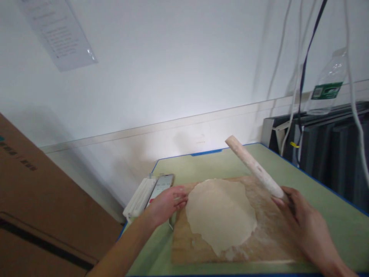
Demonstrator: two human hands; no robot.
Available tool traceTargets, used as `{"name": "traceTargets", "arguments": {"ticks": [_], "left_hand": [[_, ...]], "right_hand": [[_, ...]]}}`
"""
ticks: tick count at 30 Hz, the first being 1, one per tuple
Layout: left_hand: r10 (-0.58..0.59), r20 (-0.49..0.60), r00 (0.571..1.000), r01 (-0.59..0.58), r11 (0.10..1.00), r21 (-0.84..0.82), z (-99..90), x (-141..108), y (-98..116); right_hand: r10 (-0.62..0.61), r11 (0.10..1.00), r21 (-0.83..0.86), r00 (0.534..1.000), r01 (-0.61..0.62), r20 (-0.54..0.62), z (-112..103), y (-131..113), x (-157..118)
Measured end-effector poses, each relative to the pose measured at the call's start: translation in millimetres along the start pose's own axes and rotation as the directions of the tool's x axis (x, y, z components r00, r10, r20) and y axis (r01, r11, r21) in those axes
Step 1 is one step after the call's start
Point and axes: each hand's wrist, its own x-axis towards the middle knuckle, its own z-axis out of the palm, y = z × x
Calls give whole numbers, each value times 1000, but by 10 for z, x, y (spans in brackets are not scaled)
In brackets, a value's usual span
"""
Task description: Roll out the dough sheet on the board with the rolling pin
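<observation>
A thin, roughly round sheet of dough lies flat on a wooden board dusted with flour. My left hand is at the dough's left edge, its bent fingers closed on the rim. My right hand grips one end of a floured wooden rolling pin, held above the board's right side. The pin is raised off the dough and slants up to the left, its far end free. My palm hides the gripped end.
Left of the board lie a phone and a white packet on the green table. A brown cardboard box stands at left. At right, cables hang before a plastic bottle on dark panels. A white wall rises behind.
</observation>
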Motion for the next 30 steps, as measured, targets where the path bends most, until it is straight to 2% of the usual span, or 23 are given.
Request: {"name": "traceTargets", "arguments": {"ticks": [3, 5, 8, 11, 13, 17, 20, 22, 24, 26, 28, 30], "left_hand": [[-127, 33, 991, 120, 979, 166, -3, 155, 122], [-134, 20, 991, 121, 946, 302, 7, 253, 126], [-64, 18, 998, 50, 899, 435, 51, 361, 81], [30, 121, 992, -90, 842, 532, 140, 390, 33], [96, 143, 985, -157, 842, 516, 221, 370, -12], [153, 6, 988, -145, 925, 350, 354, 308, -145], [209, 58, 976, -217, 918, 332, 400, 283, -165], [245, 160, 956, -290, 870, 399, 434, 263, -64], [276, 254, 927, -369, 791, 489, 497, 214, 140], [269, 270, 925, -380, 700, 605, 588, 114, 423], [204, 359, 911, -403, 628, 666, 688, -25, 741], [60, 464, 884, -407, 587, 699, 777, -151, 1042]], "right_hand": [[-1, 999, 36, 1000, 0, 25, -3, -5, 16], [2, 998, 63, 999, -4, 40, -1, -4, 25], [11, 995, 98, 999, -16, 50, 5, -10, 25], [7, 993, 116, 999, -12, 46, 8, -24, 18], [-1, 991, 132, 999, -6, 54, 7, -31, 16], [6, 990, 141, 997, -17, 78, 3, -31, 20], [2, 989, 145, 997, -13, 72, 4, -31, 21], [0, 989, 148, 998, -10, 62, 4, -38, 19], [8, 988, 152, 999, -15, 48, 0, -45, 18], [26, 986, 166, 999, -32, 33, -7, -48, 20], [58, 981, 186, 998, -61, 22, -14, -43, 24], [92, 974, 206, 996, -93, 18, -17, -32, 28]]}}
